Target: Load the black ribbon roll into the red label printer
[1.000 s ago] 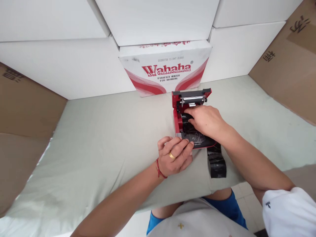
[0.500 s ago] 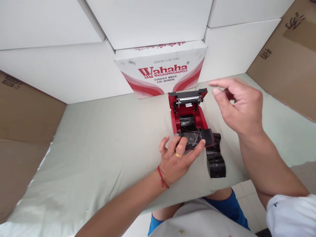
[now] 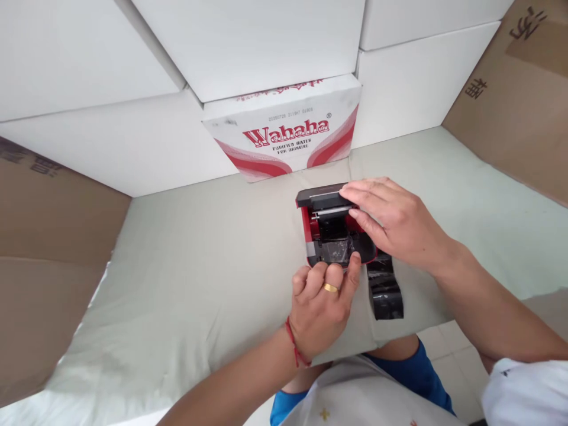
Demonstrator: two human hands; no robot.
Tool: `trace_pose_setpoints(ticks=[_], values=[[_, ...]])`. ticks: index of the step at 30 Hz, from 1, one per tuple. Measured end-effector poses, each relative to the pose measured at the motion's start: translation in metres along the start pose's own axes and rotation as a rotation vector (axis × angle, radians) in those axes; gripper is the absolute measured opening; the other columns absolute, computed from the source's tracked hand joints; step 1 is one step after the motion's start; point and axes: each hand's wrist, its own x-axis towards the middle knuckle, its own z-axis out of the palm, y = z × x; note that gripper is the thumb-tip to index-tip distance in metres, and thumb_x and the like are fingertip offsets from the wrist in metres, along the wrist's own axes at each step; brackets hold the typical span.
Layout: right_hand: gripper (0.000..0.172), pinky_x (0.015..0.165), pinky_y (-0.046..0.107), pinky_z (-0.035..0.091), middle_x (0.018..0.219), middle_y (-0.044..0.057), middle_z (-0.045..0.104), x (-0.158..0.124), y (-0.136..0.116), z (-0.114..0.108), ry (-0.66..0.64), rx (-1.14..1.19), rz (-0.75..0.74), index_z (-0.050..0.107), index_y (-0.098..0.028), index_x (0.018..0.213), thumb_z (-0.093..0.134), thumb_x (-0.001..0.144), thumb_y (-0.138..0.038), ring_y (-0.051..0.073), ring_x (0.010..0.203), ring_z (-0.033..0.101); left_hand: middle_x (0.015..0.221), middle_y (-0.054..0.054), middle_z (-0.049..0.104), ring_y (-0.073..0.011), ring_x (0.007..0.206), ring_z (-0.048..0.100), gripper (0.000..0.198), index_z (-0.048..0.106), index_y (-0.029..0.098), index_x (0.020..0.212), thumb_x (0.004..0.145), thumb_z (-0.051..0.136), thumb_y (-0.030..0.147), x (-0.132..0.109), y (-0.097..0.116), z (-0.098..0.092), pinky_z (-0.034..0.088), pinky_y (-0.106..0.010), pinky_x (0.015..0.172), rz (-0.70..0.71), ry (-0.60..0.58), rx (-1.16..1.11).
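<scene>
Red printer [image 3: 305, 232] with black lid [image 3: 318, 196], black strip [image 3: 385, 293], pale green cloth [image 3: 199, 266] (white carton [image 3: 279, 107], red waves)

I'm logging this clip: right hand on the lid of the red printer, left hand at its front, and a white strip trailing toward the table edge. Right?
Not quite: the strip is black, not white. The head view shows it running from the red printer toward the edge of the table. The rest holds: right hand on the lid, left hand at the front.

Wahaha carton [image 3: 284, 133] | white boxes [image 3: 248, 41] around it | brown cardboard [image 3: 44, 236] both sides | pale cloth [image 3: 199, 266]
</scene>
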Motion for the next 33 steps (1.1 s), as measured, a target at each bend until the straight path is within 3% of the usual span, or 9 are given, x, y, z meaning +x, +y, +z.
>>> trace_pose_setpoints(ticks=[3,7,12,17,19,23,27,31,33], values=[[0.042,0.116,0.048,0.061,0.135,0.018,0.082,-0.014,-0.007,-0.004,-0.011,-0.016,-0.048,0.069,-0.007,0.144,0.052,0.106,-0.003,0.029,0.126,0.076,0.075,0.0,0.062,-0.0198,0.073,0.056,0.046,0.066,0.008,0.143,0.097,0.069,0.007,0.006,0.006,-0.006,0.038,-0.038,0.068,0.044,-0.061,-0.019],[0.042,0.118,0.045,0.061,0.122,0.017,0.085,-0.026,-0.014,-0.008,-0.108,-0.058,-0.089,0.071,-0.002,0.138,0.052,0.1,0.003,0.027,0.115,0.081,0.064,0.003,0.059,-0.0177,0.062,0.055,0.044,0.064,0.0,0.141,0.097,0.063,0.002,0.013,0.018,-0.013,0.037,-0.036,0.057,0.005,-0.109,-0.025],[0.034,0.088,0.038,0.068,0.111,0.017,0.087,-0.025,-0.024,-0.01,-0.237,-0.135,-0.06,0.079,-0.007,0.114,0.05,0.098,0.002,0.026,0.093,0.082,0.056,0.004,0.057,-0.0166,0.054,0.053,0.04,0.066,-0.004,0.136,0.097,0.062,0.006,0.023,0.027,-0.02,0.042,-0.034,0.052,0.024,-0.181,0.01],[0.027,0.07,0.035,0.06,0.098,0.012,0.087,-0.015,-0.032,-0.011,-0.404,-0.195,0.032,0.08,-0.017,0.097,0.058,0.093,-0.001,0.024,0.077,0.077,0.056,0.0,0.062,-0.0182,0.053,0.056,0.034,0.071,-0.002,0.129,0.097,0.063,0.007,0.028,0.021,-0.021,0.043,-0.034,0.05,0.041,-0.179,-0.022],[0.025,0.065,0.034,0.057,0.095,0.011,0.087,-0.014,-0.032,-0.011,-0.41,-0.195,0.053,0.079,-0.017,0.095,0.06,0.09,-0.002,0.023,0.074,0.076,0.058,-0.001,0.064,-0.0194,0.054,0.058,0.033,0.071,-0.002,0.128,0.098,0.064,0.008,0.028,0.019,-0.02,0.043,-0.035,0.05,0.046,-0.17,-0.052],[0.028,0.063,0.031,0.055,0.098,0.008,0.088,-0.021,-0.026,-0.006,-0.276,-0.194,0.088,0.08,-0.018,0.099,0.057,0.091,-0.003,0.021,0.077,0.079,0.06,0.0,0.064,-0.0198,0.055,0.06,0.035,0.066,-0.005,0.131,0.099,0.063,0.008,0.025,0.017,-0.017,0.044,-0.036,0.052,0.037,-0.149,-0.109],[0.041,0.079,0.03,0.064,0.101,0.005,0.089,-0.037,-0.023,0.008,-0.015,-0.084,0.101,0.079,-0.018,0.117,0.051,0.095,0.002,0.021,0.097,0.084,0.06,0.003,0.061,-0.0191,0.055,0.06,0.036,0.063,-0.003,0.137,0.107,0.054,0.014,0.021,0.013,-0.015,0.045,-0.036,0.054,-0.019,-0.151,-0.207],[0.043,0.109,0.042,0.066,0.117,0.008,0.089,-0.057,-0.03,0.023,0.14,0.134,-0.07,0.074,-0.018,0.133,0.05,0.1,-0.004,0.022,0.113,0.083,0.067,0.002,0.065,-0.0178,0.059,0.06,0.034,0.065,0.006,0.138,0.108,0.051,0.014,0.014,0.004,-0.024,0.047,-0.034,0.056,-0.095,-0.154,-0.446],[0.045,0.11,0.045,0.067,0.117,0.008,0.089,-0.064,-0.033,0.029,0.145,0.227,-0.157,0.073,-0.019,0.137,0.05,0.101,-0.008,0.022,0.113,0.084,0.065,0.005,0.061,-0.0142,0.054,0.052,0.031,0.069,0.015,0.133,0.106,0.054,0.01,0.009,-0.004,-0.029,0.043,-0.03,0.055,-0.172,-0.084,-0.58]])
